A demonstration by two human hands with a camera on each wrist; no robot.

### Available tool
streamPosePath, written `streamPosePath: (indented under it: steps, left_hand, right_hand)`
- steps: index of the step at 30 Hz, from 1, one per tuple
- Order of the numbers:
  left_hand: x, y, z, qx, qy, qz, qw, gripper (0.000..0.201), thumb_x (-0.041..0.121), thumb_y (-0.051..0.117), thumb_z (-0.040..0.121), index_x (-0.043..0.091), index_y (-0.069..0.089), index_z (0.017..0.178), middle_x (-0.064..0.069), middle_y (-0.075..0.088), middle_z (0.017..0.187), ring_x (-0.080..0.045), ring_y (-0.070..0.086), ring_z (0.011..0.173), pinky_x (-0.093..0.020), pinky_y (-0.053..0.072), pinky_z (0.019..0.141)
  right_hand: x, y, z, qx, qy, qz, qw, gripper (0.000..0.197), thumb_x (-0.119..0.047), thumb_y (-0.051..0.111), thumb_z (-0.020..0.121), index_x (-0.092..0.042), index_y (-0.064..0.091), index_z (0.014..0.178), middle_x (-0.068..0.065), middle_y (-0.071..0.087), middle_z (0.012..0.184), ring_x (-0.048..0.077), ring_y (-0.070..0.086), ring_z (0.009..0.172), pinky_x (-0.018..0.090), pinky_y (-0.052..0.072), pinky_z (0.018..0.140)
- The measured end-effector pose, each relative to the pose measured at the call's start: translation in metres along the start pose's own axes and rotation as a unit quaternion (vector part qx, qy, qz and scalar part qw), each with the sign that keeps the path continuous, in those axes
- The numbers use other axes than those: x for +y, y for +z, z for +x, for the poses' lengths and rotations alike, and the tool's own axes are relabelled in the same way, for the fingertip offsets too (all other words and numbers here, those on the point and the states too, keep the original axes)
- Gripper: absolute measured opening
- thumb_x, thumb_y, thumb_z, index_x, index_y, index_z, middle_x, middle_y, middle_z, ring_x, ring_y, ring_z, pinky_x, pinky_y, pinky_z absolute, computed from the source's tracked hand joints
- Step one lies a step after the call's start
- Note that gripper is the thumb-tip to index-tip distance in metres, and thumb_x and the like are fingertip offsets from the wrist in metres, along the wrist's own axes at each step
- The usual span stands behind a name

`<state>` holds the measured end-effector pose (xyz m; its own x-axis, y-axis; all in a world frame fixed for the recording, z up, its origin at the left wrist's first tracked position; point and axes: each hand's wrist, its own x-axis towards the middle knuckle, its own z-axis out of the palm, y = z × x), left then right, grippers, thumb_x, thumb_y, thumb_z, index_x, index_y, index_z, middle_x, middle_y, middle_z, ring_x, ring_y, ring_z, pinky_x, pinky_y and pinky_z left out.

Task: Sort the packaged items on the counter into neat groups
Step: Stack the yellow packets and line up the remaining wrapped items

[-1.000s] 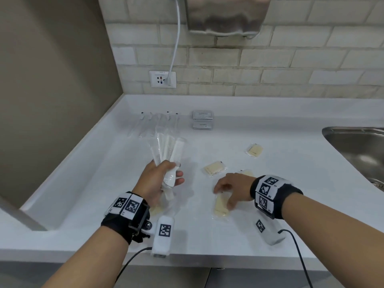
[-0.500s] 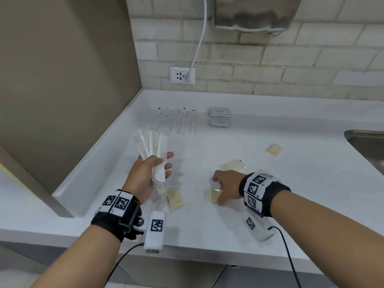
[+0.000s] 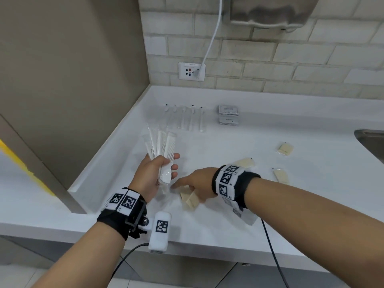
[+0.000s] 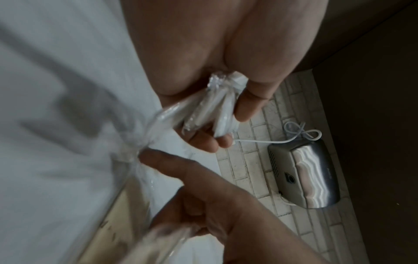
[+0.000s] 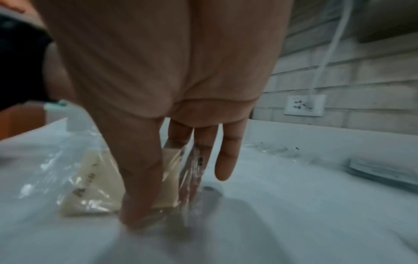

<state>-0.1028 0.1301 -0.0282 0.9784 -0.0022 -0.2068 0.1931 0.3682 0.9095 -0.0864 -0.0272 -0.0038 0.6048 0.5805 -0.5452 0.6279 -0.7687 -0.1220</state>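
Note:
My left hand (image 3: pixel 166 169) grips a fan of white combs (image 3: pixel 164 142) in clear wrappers, held upright above the counter; the wrist view shows their lower ends (image 4: pixel 217 107) bunched in my curled fingers. My right hand (image 3: pixel 187 188) reaches across just below it. There its thumb and fingers pinch a cream packet (image 5: pixel 169 160) in clear wrap, standing on edge on the counter. A second cream packet (image 5: pixel 90 182) lies flat right beside it. More cream packets (image 3: pixel 285 149) (image 3: pixel 280 175) (image 3: pixel 245 162) lie scattered to the right.
At the back of the white counter (image 3: pixel 270 125) lie a row of clear-wrapped thin items (image 3: pixel 185 117) and stacked grey sachets (image 3: pixel 228 114). A steel sink (image 3: pixel 372 142) is at the right. A wall socket (image 3: pixel 191 71) and hand dryer (image 3: pixel 270 11) hang above.
My right hand has moved left with its cream packet, up to the packet lying near my left hand. The left hand still holds the combs.

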Motion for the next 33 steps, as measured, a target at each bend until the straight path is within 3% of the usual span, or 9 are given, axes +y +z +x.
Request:
streamPosePath:
  steps: [2,5,10,12,15,22,25,28,33]
  left_hand:
    - [0.001,-0.001,0.000,0.000,-0.001,0.005,1.000,0.043,-0.004,0.040,0.091,-0.004,0.047,0.133,-0.017,0.067,0.112,-0.021,0.060,0.070,-0.027,0.056,0.058]
    - [0.002,-0.002,0.000,0.000,-0.002,0.008,1.000,0.045,-0.004,0.041,0.091,-0.001,0.045,0.136,-0.017,0.068,0.112,-0.020,0.061,0.070,-0.028,0.055,0.059]
    - [0.002,0.008,0.004,-0.020,-0.001,0.013,1.000,0.045,-0.005,0.039,0.091,0.000,0.046,0.135,-0.019,0.066,0.113,-0.022,0.058,0.069,-0.029,0.053,0.058]
    - [0.000,0.017,0.007,-0.031,-0.003,0.014,0.999,0.046,-0.006,0.039,0.090,0.001,0.046,0.135,-0.020,0.065,0.112,-0.022,0.057,0.068,-0.029,0.052,0.058]
    - [-0.005,0.033,0.013,-0.047,-0.011,0.020,0.999,0.047,-0.006,0.039,0.090,0.002,0.045,0.136,-0.019,0.066,0.110,-0.022,0.057,0.067,-0.029,0.052,0.057]
    - [-0.015,0.075,0.027,-0.071,-0.026,0.040,0.996,0.044,-0.006,0.040,0.090,0.002,0.047,0.133,-0.016,0.068,0.105,-0.022,0.056,0.067,-0.031,0.051,0.060]
    - [-0.022,0.087,0.033,-0.060,-0.028,0.042,0.997,0.044,-0.006,0.040,0.090,0.001,0.047,0.133,-0.017,0.068,0.107,-0.022,0.056,0.068,-0.032,0.051,0.063]
    - [-0.028,0.101,0.038,-0.051,-0.034,0.042,0.997,0.045,-0.007,0.039,0.089,0.000,0.046,0.133,-0.018,0.067,0.107,-0.022,0.056,0.066,-0.033,0.049,0.063]
    - [-0.033,0.122,0.045,-0.030,-0.024,0.043,0.998,0.044,-0.008,0.039,0.090,0.000,0.046,0.132,-0.017,0.066,0.107,-0.023,0.055,0.068,-0.032,0.048,0.063]
  right_hand:
    - [-0.003,0.001,0.008,-0.017,0.000,-0.046,0.999,0.077,0.000,0.065,0.082,-0.035,0.036,0.144,0.002,0.055,0.129,0.024,0.056,0.110,0.035,0.047,0.087]
    - [0.000,-0.003,0.008,0.009,0.021,-0.085,0.996,0.063,-0.015,0.075,0.078,-0.025,0.048,0.134,0.005,0.047,0.128,0.026,0.046,0.118,0.039,0.049,0.089]
    - [0.032,0.008,-0.004,0.097,0.074,0.035,0.992,0.032,-0.020,0.080,0.073,-0.017,0.056,0.093,0.002,0.051,0.102,0.023,0.049,0.097,0.036,0.048,0.080]
    - [0.048,0.015,-0.014,0.095,0.097,0.121,0.983,0.034,-0.014,0.078,0.075,-0.020,0.056,0.101,-0.002,0.053,0.097,0.020,0.050,0.090,0.031,0.043,0.078]
    - [0.075,0.020,-0.034,0.084,0.146,0.141,0.976,0.049,-0.013,0.074,0.079,-0.019,0.056,0.123,0.001,0.057,0.113,0.016,0.048,0.094,0.030,0.042,0.084]
    - [0.139,0.012,-0.059,0.073,0.243,0.033,0.967,0.032,-0.019,0.054,0.093,-0.011,0.058,0.124,0.008,0.053,0.128,0.028,0.051,0.112,0.030,0.038,0.081]
    - [0.156,0.008,-0.056,0.072,0.236,-0.006,0.969,0.022,-0.019,0.051,0.092,-0.010,0.064,0.108,0.011,0.056,0.119,0.024,0.043,0.088,0.030,0.034,0.075]
    - [0.171,0.008,-0.054,0.070,0.216,-0.006,0.974,0.009,-0.022,0.055,0.090,-0.016,0.057,0.083,0.006,0.055,0.104,0.023,0.044,0.088,0.029,0.036,0.076]
    - [0.187,0.017,-0.044,0.071,0.171,0.063,0.981,0.043,-0.022,0.067,0.085,-0.015,0.053,0.124,0.004,0.054,0.127,0.025,0.056,0.111,0.032,0.043,0.088]
